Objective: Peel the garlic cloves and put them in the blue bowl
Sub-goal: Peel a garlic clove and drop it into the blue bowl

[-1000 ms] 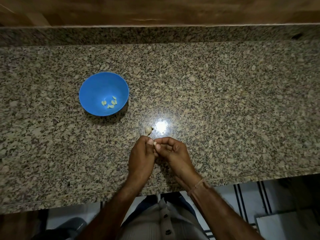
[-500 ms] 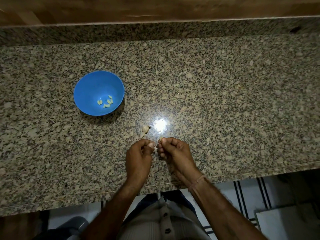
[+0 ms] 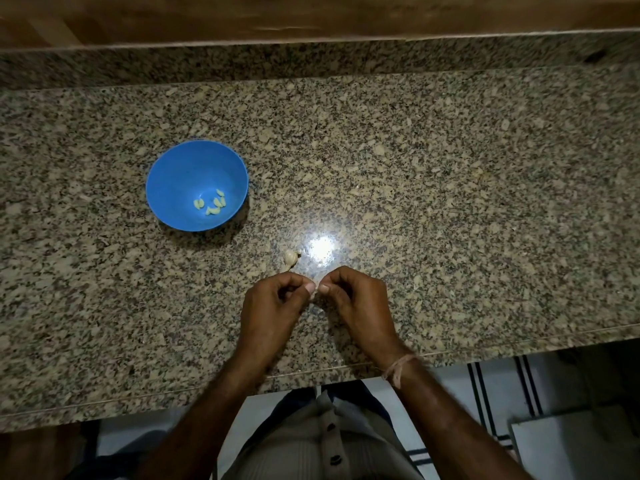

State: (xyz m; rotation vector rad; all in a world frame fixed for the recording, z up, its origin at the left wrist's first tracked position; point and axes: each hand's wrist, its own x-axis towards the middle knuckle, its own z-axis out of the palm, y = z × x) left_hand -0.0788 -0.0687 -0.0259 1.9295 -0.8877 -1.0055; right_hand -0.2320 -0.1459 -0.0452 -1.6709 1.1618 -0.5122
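Clove (image 3: 313, 294): pinched between both hands' fingertips, mostly hidden, low over the bench (image 3: 450, 202).
Left hand (image 3: 273, 306): grip narrow, pinching the clove.
Right hand (image 3: 356, 303): grip narrow, pinching the clove.
Bowl (image 3: 166, 174): at 10 o'clock from the hands, well apart; peeled cloves (image 3: 212, 204) are held inside.
Garlic piece (image 3: 290, 258): unpeeled, at 11 o'clock, near the hands.
Risk: if squeezed hard, the clove could be shot out over the bench edge; skin could be carried into the bowl.

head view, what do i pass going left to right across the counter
blue bowl → left hand → garlic clove pinched between both hands → right hand; the loose garlic piece overlaps the left hand, so skipped
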